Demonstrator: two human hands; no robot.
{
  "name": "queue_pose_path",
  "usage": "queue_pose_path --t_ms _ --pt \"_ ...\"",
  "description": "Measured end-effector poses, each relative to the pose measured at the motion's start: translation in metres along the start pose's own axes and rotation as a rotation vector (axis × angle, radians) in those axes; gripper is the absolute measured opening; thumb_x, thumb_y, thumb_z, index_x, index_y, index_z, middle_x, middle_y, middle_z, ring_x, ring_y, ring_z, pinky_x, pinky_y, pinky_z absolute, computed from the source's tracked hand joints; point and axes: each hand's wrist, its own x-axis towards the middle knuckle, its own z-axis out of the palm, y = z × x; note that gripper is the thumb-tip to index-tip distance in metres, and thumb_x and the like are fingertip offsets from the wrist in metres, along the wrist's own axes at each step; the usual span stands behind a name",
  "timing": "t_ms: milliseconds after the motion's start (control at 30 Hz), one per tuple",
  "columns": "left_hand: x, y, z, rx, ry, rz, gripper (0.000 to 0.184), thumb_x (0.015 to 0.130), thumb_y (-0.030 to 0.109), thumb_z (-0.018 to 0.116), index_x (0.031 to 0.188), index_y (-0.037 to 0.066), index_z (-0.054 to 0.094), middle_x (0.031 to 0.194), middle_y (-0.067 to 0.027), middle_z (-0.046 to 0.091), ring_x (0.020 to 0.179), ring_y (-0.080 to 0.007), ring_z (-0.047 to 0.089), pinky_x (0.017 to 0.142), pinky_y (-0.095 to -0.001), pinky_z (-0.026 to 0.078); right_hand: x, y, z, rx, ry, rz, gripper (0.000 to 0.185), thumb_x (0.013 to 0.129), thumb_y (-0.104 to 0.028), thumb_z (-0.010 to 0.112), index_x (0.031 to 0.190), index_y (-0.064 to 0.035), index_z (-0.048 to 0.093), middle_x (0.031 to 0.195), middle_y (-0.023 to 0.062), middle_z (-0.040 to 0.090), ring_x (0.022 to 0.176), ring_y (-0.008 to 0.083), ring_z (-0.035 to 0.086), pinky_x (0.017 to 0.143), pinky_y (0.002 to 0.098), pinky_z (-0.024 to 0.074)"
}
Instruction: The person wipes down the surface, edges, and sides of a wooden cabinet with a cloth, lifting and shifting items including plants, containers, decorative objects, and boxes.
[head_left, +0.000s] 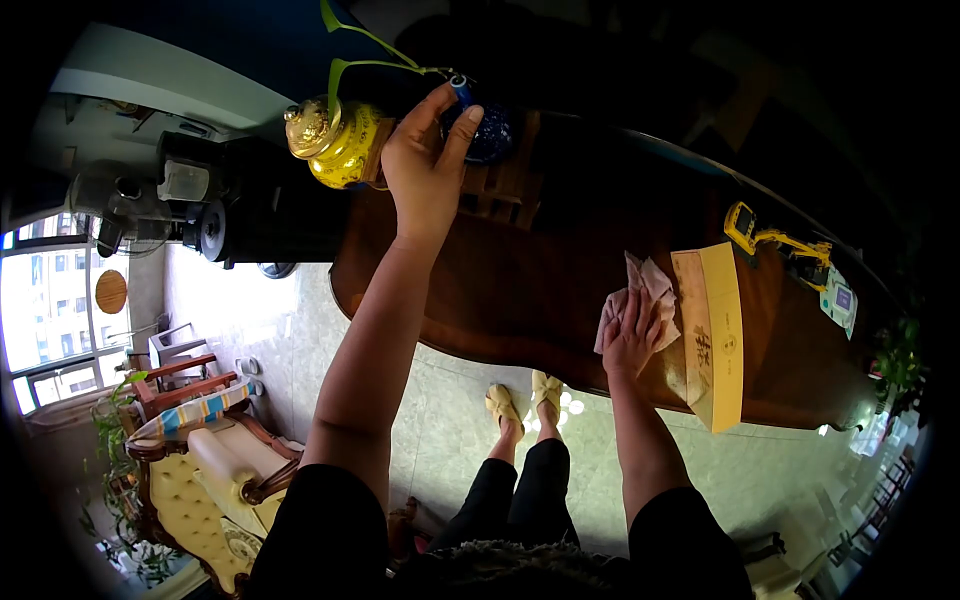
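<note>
My left hand [428,160] reaches to the far side of the dark wooden table, its fingers and thumb closed around the narrow neck of a blue vase [492,138]. A green plant stem [385,62] rises from the vase's mouth. Left of that hand is a yellow jar [350,150] with a gold lid. My right hand [632,338] presses on a crumpled pink cloth [650,290] against the tabletop [500,290]. Some of the cloth is hidden beneath the fingers. Close to the cloth's right lies a long yellow box [728,335] with dark printed characters.
A yellow toy excavator [790,245] and a pale device with a small screen [840,300] lie farther right on the table. Dark wooden slats [500,190] are by the vase. A tufted sofa [190,500] stands at lower left, beside leafy plants [110,460].
</note>
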Motion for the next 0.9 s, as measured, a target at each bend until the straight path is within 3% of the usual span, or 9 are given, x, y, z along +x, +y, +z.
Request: queue_pose_path --t_ms 200,300,400,600,900 --pt "0.012 -0.007 0.002 -0.02 -0.029 0.046 0.034 0.095 0.013 0.079 0.123 -0.004 0.07 0.112 -0.0111 0.077 0.101 -0.0136 0.07 0.093 -0.026 0.054 0.0 0.0 -0.002 -0.006 -0.002 -0.019 0.066 0.095 -0.034 0.05 0.16 -0.0223 0.04 0.169 -0.0016 0.032 0.151 0.0351 0.03 0.125 0.0527 0.0195" --pt "0.018 -0.006 0.001 0.065 -0.097 0.055 0.019 0.095 0.01 0.076 0.112 0.001 0.077 0.105 -0.007 0.079 0.097 -0.0107 0.07 0.09 -0.0257 0.054 0.001 -0.001 -0.005 0.026 0.034 -0.023 0.067 0.093 -0.035 0.052 0.159 -0.0244 0.043 0.168 -0.0024 0.034 0.153 0.0344 0.03 0.123 0.0559 0.0215" --pt "0.021 -0.009 0.001 -0.05 -0.128 0.01 0.017 0.096 0.009 0.074 0.111 0.0 0.076 0.105 -0.0071 0.079 0.097 -0.0103 0.07 0.091 -0.0252 0.053 0.002 0.0 -0.003 -0.019 -0.006 -0.015 0.068 0.093 -0.035 0.053 0.159 -0.0246 0.042 0.169 -0.0025 0.033 0.153 0.0346 0.03 0.123 0.0558 0.0221" --pt "0.016 0.0 0.004 0.009 -0.088 0.03 0.014 0.097 0.006 0.072 0.109 0.0 0.076 0.107 -0.0073 0.079 0.098 -0.0108 0.071 0.092 -0.0251 0.054 0.0 0.001 0.003 -0.023 -0.01 0.005 0.067 0.093 -0.035 0.053 0.159 -0.0258 0.042 0.169 -0.0031 0.033 0.153 0.034 0.03 0.123 0.0558 0.023" --pt "-0.013 0.019 -0.004 -0.024 -0.083 0.045 0.013 0.096 0.001 0.071 0.108 -0.003 0.076 0.109 -0.0107 0.078 0.106 -0.0167 0.072 0.099 -0.029 0.053 0.002 0.002 -0.001 0.024 -0.012 0.008 0.068 0.092 -0.035 0.053 0.158 -0.0257 0.042 0.167 -0.0024 0.035 0.149 0.0355 0.035 0.122 0.0574 0.0235"
